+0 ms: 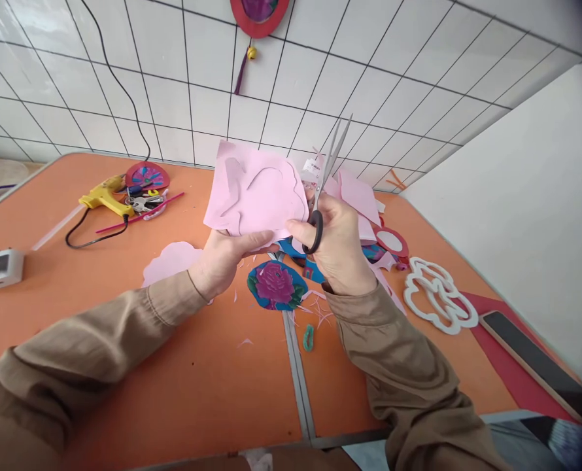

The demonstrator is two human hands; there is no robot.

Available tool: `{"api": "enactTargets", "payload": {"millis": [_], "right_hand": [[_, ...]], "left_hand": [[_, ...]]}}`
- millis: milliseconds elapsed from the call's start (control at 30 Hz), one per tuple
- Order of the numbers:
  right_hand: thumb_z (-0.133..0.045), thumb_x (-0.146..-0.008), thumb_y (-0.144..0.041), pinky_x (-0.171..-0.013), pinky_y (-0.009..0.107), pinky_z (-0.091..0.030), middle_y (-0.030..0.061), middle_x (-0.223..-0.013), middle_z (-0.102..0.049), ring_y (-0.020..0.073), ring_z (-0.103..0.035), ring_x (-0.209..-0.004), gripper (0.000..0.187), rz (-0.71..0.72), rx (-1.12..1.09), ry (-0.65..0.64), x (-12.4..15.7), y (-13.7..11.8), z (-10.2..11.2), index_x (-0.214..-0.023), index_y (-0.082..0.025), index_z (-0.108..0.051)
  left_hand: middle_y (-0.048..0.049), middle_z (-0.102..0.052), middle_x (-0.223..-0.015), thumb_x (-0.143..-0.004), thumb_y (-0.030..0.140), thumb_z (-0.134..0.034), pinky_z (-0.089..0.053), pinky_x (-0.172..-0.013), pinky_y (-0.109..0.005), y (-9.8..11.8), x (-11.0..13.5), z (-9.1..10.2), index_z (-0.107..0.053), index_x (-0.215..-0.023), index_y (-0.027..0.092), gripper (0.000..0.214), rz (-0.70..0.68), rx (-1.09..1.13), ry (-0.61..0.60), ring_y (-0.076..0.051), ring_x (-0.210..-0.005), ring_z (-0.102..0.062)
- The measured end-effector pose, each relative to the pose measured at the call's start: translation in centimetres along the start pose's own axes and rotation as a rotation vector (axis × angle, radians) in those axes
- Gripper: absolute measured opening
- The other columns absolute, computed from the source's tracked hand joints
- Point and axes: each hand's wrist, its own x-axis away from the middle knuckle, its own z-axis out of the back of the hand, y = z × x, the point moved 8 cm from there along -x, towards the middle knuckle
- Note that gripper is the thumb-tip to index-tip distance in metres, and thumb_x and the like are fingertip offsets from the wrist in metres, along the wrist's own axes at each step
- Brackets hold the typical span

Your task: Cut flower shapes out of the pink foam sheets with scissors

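My left hand (225,258) is closed on the lower edge of a pink sheet (271,203), its thumb lying along the front. A curved outline is partly cut into the sheet, and one flap stands up at its left. In my right hand (342,242) is a pair of scissors (316,226) with black handles. Its blades point up, slightly parted, just right of the sheet. My right thumb also presses on the sheet's lower right corner. Below the hands lies an oval fabric piece (276,286) with a purple rose, beside thin pink offcuts (320,311).
At left are a yellow glue gun (107,196), keys (141,204) and a white box (0,268). A scalloped pink piece (171,260) lies near my left wrist. A green clip (308,337), white cloud-shaped frames (441,294) and a phone (531,360) are nearer and right.
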Motion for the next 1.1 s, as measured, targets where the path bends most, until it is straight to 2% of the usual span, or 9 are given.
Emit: {"api": "enactTargets", "payload": {"millis": [67, 167, 333, 467, 567, 667, 800, 933, 1100], "right_hand": [[-0.069, -0.063, -0.015, -0.051, 0.025, -0.044, -0.0031, -0.068, -0.059, 0.0123, -0.051, -0.063, 0.021, 0.001, 0.003, -0.010, -0.1, 0.1, 0.1, -0.083, -0.019, -0.066], [-0.070, -0.065, -0.019, -0.053, 0.027, -0.045, -0.0026, -0.069, -0.059, 0.0130, -0.051, -0.062, 0.020, -0.009, 0.027, -0.012, -0.2, 0.1, 0.3, -0.086, -0.020, -0.066], [-0.076, -0.067, -0.032, -0.056, 0.030, -0.047, -0.0006, -0.074, -0.061, 0.0150, -0.053, -0.067, 0.021, -0.012, 0.014, -0.032, 0.0, -0.2, 0.4, -0.082, -0.021, -0.066], [-0.079, -0.065, -0.034, -0.050, 0.026, -0.041, -0.0021, -0.068, -0.057, 0.0117, -0.047, -0.061, 0.024, -0.032, -0.004, -0.057, 0.0, -0.1, 0.2, -0.081, -0.021, -0.067], [-0.079, -0.065, -0.036, -0.052, 0.026, -0.042, -0.0025, -0.068, -0.056, 0.0124, -0.048, -0.063, 0.023, -0.013, 0.001, -0.076, -0.1, -0.1, 0.1, -0.079, -0.021, -0.066], [-0.079, -0.066, -0.037, -0.057, 0.028, -0.044, -0.0022, -0.067, -0.056, 0.0145, -0.051, -0.067, 0.022, 0.013, 0.018, -0.087, -0.1, -0.3, 0.0, -0.076, -0.022, -0.065], [-0.081, -0.065, -0.034, -0.057, 0.029, -0.044, -0.0011, -0.070, -0.059, 0.0149, -0.052, -0.067, 0.023, 0.001, 0.010, -0.103, -0.2, -0.3, 0.1, -0.077, -0.023, -0.066], [-0.081, -0.067, -0.032, -0.059, 0.030, -0.046, -0.0007, -0.071, -0.060, 0.0168, -0.055, -0.071, 0.021, -0.008, 0.026, -0.135, -0.2, -0.2, 0.0, -0.081, -0.024, -0.067], [-0.082, -0.066, -0.031, -0.061, 0.031, -0.047, -0.0012, -0.075, -0.064, 0.0166, -0.057, -0.071, 0.023, 0.009, -0.024, -0.129, -0.4, 0.2, 0.1, -0.084, -0.024, -0.070]], "left_hand": [[-0.0058, -0.074, -0.108, -0.077, 0.022, -0.077, -0.060, -0.086, -0.041, -0.2, 0.0, -0.1, -0.060, -0.129, 0.023, 0.056, 0.020, 0.023, -0.024, -0.025, -0.102, -0.069], [-0.0039, -0.074, -0.103, -0.077, 0.024, -0.078, -0.061, -0.080, -0.038, -0.4, 0.0, -0.2, -0.063, -0.123, 0.024, 0.049, 0.057, 0.051, -0.045, -0.022, -0.094, -0.070], [-0.0033, -0.074, -0.093, -0.070, 0.025, -0.082, -0.059, -0.071, -0.033, -0.6, -0.2, 0.5, -0.066, -0.115, 0.021, 0.048, 0.075, 0.042, 0.008, -0.019, -0.082, -0.068], [-0.0048, -0.072, -0.090, -0.070, 0.026, -0.082, -0.054, -0.064, -0.028, -0.9, -0.1, 0.6, -0.069, -0.103, 0.018, 0.036, 0.108, 0.032, 0.028, -0.017, -0.080, -0.065], [-0.0033, -0.070, -0.084, -0.068, 0.026, -0.083, -0.051, -0.060, -0.026, -1.2, -0.1, 0.5, -0.069, -0.090, 0.016, 0.027, 0.148, 0.020, 0.028, -0.013, -0.068, -0.060], [0.0004, -0.066, -0.075, -0.064, 0.023, -0.085, -0.048, -0.056, -0.025, -1.1, -0.1, 0.4, -0.068, -0.085, 0.016, 0.027, 0.136, -0.001, 0.033, -0.009, -0.058, -0.056], [0.0013, -0.060, -0.059, -0.063, 0.028, -0.085, -0.048, -0.058, -0.026, -1.6, 0.0, 0.3, -0.065, -0.070, 0.014, 0.026, 0.219, -0.001, 0.006, -0.010, -0.055, -0.055], [0.0012, -0.058, -0.056, -0.063, 0.031, -0.086, -0.046, -0.059, -0.025, -2.6, 0.2, 0.0, -0.064, -0.066, 0.014, 0.028, 0.346, 0.052, -0.039, -0.009, -0.054, -0.053], [0.0007, -0.059, -0.055, -0.063, 0.030, -0.085, -0.046, -0.060, -0.026, -2.3, 0.0, 0.3, -0.064, -0.063, 0.015, 0.026, 0.272, 0.041, 0.005, -0.011, -0.056, -0.054]]}}
